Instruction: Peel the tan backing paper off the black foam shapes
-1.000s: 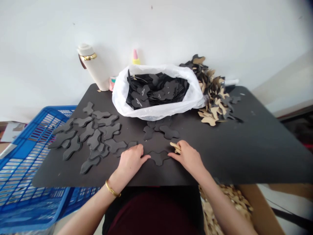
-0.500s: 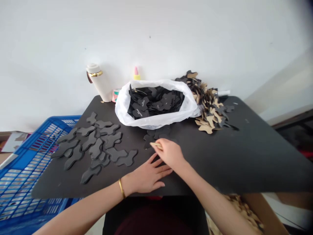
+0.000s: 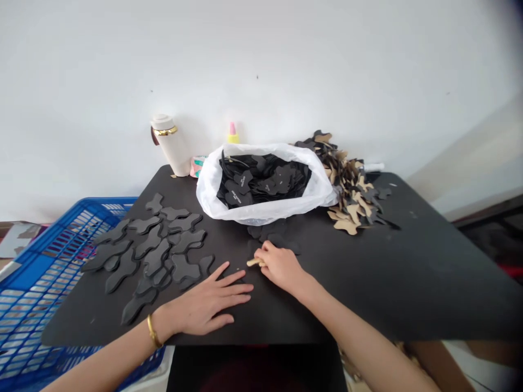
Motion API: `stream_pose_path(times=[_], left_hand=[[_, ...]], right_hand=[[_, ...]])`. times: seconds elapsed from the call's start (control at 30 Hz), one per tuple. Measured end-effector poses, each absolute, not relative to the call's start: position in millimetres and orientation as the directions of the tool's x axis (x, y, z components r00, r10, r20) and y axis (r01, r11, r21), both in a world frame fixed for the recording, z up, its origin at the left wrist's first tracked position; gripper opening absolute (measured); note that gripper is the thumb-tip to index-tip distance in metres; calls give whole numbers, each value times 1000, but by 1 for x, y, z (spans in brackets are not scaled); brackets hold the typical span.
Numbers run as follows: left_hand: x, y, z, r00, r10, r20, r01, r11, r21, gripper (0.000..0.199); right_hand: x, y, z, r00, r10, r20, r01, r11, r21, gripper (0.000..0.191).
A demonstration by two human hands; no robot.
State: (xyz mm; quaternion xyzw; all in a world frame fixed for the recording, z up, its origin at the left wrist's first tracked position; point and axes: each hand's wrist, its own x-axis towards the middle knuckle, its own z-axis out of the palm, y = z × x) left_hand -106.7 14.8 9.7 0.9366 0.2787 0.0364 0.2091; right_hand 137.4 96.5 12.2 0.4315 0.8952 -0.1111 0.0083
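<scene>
My left hand (image 3: 212,302) lies palm down with fingers spread, near the table's front edge. Its fingertips reach toward my right hand, and it partly covers the dark piece beneath. Closed in a pinch, my right hand (image 3: 281,267) holds a small tan stick-like piece (image 3: 254,262) low over the table; its exact kind is unclear. Just behind that hand are flat black wavy-edged pieces (image 3: 267,233), partly hidden by my fingers. On the left, several thicker dark grey wavy pieces (image 3: 153,258) are spread out, some overlapping.
A white plastic bag (image 3: 261,212) full of black cut pieces stands at the back middle. Beside it is a heap of black and tan scraps (image 3: 351,190). A white flask (image 3: 171,147) and a yellow bottle (image 3: 232,138) stand by the wall. Left of the table is a blue basket (image 3: 41,261).
My left hand has slid left, away from my right hand, toward the grey pieces. My right hand has come slightly nearer the front, still pinching the tan piece. The camera view has shifted a little.
</scene>
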Motion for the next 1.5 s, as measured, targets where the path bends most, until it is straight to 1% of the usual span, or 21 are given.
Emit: stream_pose_path(times=[0.1, 0.17, 0.23, 0.3, 0.37, 0.43, 0.5, 0.57, 0.7, 0.77, 0.83, 0.93, 1.03, 1.1, 1.17, 1.23, 1.27, 1.33, 1.4, 1.43, 1.5], left_hand=[[-110, 17, 12, 832, 551, -66, 535, -764, 360, 62], [-112, 18, 11, 828, 560, -37, 543, -783, 303, 65], [-112, 18, 7, 823, 568, 15, 548, -801, 240, 66], [-111, 18, 1, 823, 566, 46, 551, -815, 179, 65], [-113, 20, -5, 821, 568, 53, 560, -820, 115, 64], [-118, 23, -13, 803, 590, 79, 589, -807, 43, 63], [-125, 27, -18, 774, 619, 131, 627, -779, -21, 62], [-129, 31, -21, 746, 641, 179, 659, -750, -58, 60], [-119, 34, -13, 672, 697, 249, 726, -686, -41, 58], [-103, 33, -6, 640, 708, 298, 740, -672, 6, 61], [-81, 31, -1, 590, 722, 362, 743, -661, 107, 60], [-38, 26, 6, 444, 770, 458, 709, -614, 347, 41], [7, 24, 12, 322, 817, 479, 627, -563, 539, 30], [32, 26, 15, 332, 817, 471, 639, -562, 525, 32], [47, 30, 16, 406, 799, 445, 718, -580, 386, 41], [52, 31, 15, 467, 769, 437, 775, -593, 217, 45], [52, 31, 14, 483, 750, 453, 785, -600, 157, 42], [47, 30, 12, 501, 704, 503, 774, -625, 104, 31], [41, 30, 12, 516, 667, 538, 735, -667, 122, 22], [38, 30, 13, 505, 668, 547, 716, -678, 166, 20], [33, 33, 18, 407, 735, 543, 686, -638, 350, 18]], right_hand=[[161, 83, 15, -681, 723, -116, 724, 642, -254, 13], [178, 77, 14, -676, 731, -93, 717, 623, -313, 19], [202, 79, 13, -593, 805, -13, 748, 546, -377, 28], [233, 92, 12, -397, 912, 104, 817, 403, -412, 31], [270, 115, 9, -142, 972, 188, 899, 206, -387, 26], [306, 141, 5, 66, 979, 193, 958, -8, -287, 29], [335, 163, 0, 132, 983, 129, 980, -110, -164, 37], [352, 179, -4, 106, 992, 61, 991, -100, -93, 40], [359, 192, -3, 32, 999, 14, 996, -31, -88, 32], [355, 189, 2, -15, 1000, -2, 995, 15, -100, 26], [346, 179, 8, -72, 997, -17, 990, 70, -122, 17], [321, 150, 14, -105, 993, 45, 959, 113, -258, 14], [284, 114, 15, -15, 992, 122, 816, 83, -573, 25], [259, 95, 14, 54, 998, 16, 591, -19, -807, 32], [238, 83, 12, 43, 978, -206, 275, -210, -938, 40], [223, 78, 10, -53, 920, -388, 6, -388, -922, 45], [217, 77, 9, -106, 894, -435, -78, -444, -893, 46], [210, 75, 7, -192, 860, -473, -147, -502, -852, 46], [208, 72, 5, -254, 840, -479, -126, -519, -845, 45], [209, 71, 5, -248, 850, -465, -89, -498, -862, 43], [212, 66, 8, -160, 917, -366, 39, -365, -930, 35]])
